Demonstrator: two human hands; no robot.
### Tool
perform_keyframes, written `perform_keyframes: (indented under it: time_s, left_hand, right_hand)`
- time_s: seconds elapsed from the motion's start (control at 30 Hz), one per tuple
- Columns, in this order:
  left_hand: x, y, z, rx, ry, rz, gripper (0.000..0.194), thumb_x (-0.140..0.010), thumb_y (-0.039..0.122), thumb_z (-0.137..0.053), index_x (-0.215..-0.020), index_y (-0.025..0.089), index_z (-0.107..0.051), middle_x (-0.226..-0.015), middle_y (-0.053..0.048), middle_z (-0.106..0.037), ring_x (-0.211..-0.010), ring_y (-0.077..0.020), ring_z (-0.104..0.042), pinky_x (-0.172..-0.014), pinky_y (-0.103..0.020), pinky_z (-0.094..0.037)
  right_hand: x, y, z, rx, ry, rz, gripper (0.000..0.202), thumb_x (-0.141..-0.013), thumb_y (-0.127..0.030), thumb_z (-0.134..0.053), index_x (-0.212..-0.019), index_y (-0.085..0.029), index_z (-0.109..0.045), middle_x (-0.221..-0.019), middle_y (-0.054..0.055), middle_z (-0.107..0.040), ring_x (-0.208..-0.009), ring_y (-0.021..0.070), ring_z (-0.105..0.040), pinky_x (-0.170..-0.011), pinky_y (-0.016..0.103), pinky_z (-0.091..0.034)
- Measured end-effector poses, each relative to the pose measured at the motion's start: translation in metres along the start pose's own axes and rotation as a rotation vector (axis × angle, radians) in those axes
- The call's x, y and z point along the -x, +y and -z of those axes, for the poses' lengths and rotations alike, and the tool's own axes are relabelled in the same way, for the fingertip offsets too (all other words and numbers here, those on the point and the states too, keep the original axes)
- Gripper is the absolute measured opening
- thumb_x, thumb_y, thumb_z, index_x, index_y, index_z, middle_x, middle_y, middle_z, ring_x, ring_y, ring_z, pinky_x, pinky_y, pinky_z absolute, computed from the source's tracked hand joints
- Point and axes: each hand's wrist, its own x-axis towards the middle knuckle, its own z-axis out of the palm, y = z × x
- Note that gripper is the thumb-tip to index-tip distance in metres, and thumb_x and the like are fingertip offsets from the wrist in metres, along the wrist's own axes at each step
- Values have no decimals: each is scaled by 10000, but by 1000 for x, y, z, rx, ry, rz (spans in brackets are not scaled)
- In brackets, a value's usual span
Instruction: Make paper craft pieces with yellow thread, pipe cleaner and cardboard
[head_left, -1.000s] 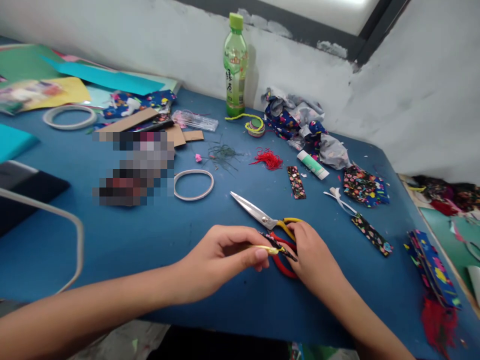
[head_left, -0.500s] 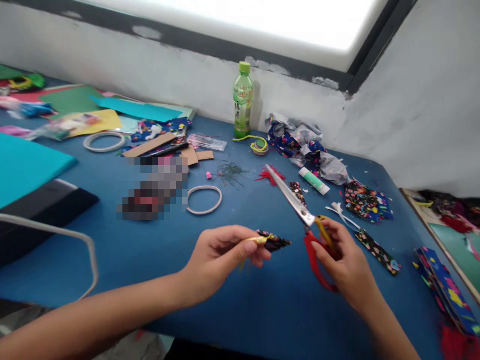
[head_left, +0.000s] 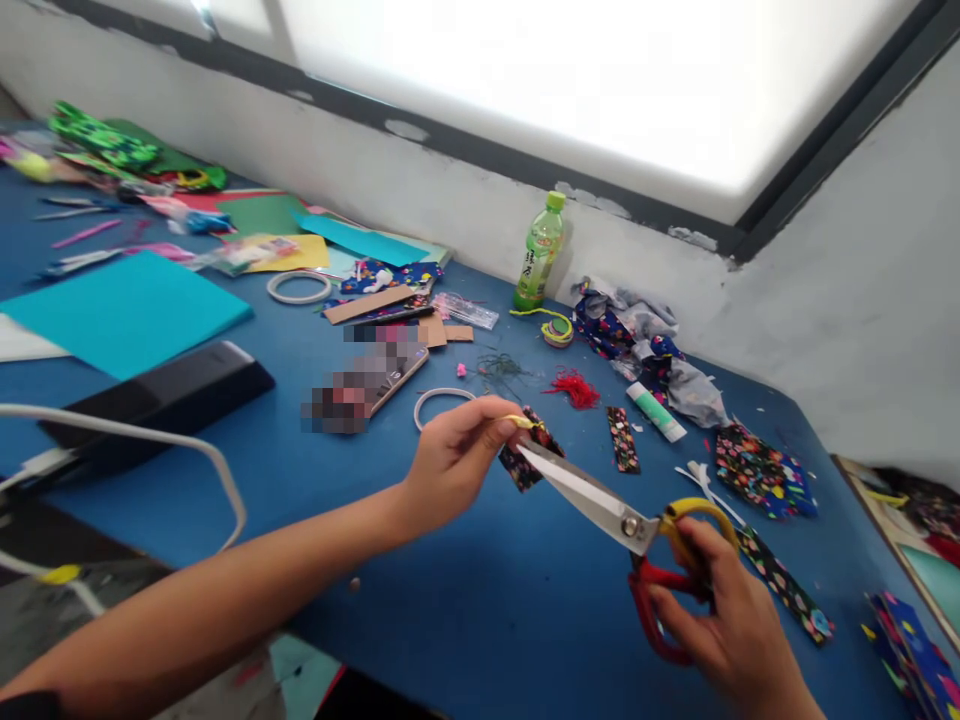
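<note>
One black floral fabric piece (head_left: 519,470), pinched by my left hand (head_left: 456,458) mid-frame, juts rightward from it; lower right, my right hand (head_left: 731,612) grips red-and-yellow-handled metal scissors (head_left: 611,512).

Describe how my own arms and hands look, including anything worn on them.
Your left hand and right hand are bare: no gloves, rings or watch show. The left forearm is bare too, up to what looks like a black sleeve at the bottom-left corner. No sleeve shows on the right arm.

craft workspace – blue table (head_left: 480,600), fabric scraps (head_left: 596,328), red threads (head_left: 575,388), paper sheets (head_left: 135,312), scissors (head_left: 592,500)
</note>
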Motion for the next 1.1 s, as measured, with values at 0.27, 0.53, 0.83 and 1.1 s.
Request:
perform_keyframes:
  time_s: [0.27,0.53,0.83,1.1]
  left_hand:
    - [-2,3,1,-60,-27,-53,125,-906,219,-527,-860,167,-631,-669,-7,-649,-612,-103,-617,-591,-206,-537]
    - [-2,-2,3,-87,-38,-135,121,-902,157,-518,-874,149,-636,-683,-9,-666,-609,-87,-626,-591,-170,-532]
    - [-1,0,1,-22,-46,-96,124,-904,169,-523,-873,147,-641,-686,-10,-665,-606,-84,-628,-593,-167,-538]
    - [-1,-2,2,-60,-44,-108,120,-899,152,-524,-878,142,-641,-694,-11,-660,-610,-81,-621,-591,-165,-537]
  right_hand:
    - [-1,5,-1,105,1,26,433,-851,-401,-507,-1210,-176,-418,-997,123,-694,-748,236,-716,-624,314,-581]
    - [-6,3,1,189,48,88,433,-858,-420,-487,-1191,-152,-424,-947,125,-698,-692,223,-715,-574,290,-580]
    - [-8,0,2,233,68,111,434,-876,-437,-460,-1186,-136,-426,-925,135,-689,-674,216,-712,-571,281,-584]
    - [-8,0,1,249,90,114,434,-879,-448,-453,-1192,-149,-430,-933,126,-692,-680,215,-711,-587,284,-586]
